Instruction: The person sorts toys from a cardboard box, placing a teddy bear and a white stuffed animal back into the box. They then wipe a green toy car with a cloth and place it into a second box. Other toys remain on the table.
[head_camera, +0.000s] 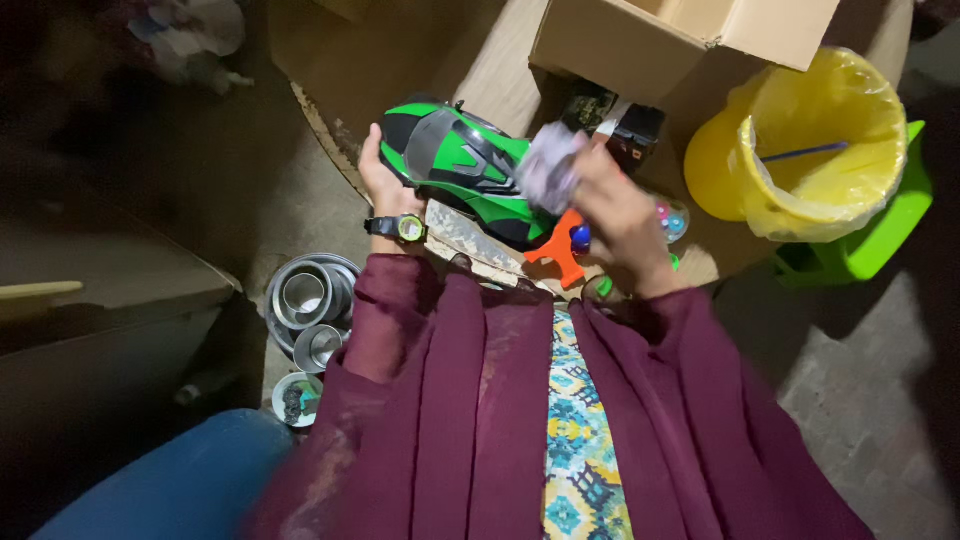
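My left hand (383, 178) gripping a glossy green-and-black plastic toy car (460, 165), my right hand (615, 205) pressing a crumpled pale cloth (550, 165) on it, yellow-lined bucket (800, 140) beyond my right hand, nested steel bowls (310, 300) below my left

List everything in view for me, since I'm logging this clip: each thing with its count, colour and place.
toy car: one, green and black, centre, held up off the floor
cloth: one, pale grey, pressed on the car's right end
orange toy: one, below the car
cardboard box: one, brown, top centre, open
bucket: one, yellow, lined with a yellow bag, upper right
green plastic piece: one, beside the bucket
metal bowls: several, silver, nested, lower left
wristwatch: one, black and green, on the left wrist
left hand: grips the car's left end
right hand: holds the cloth
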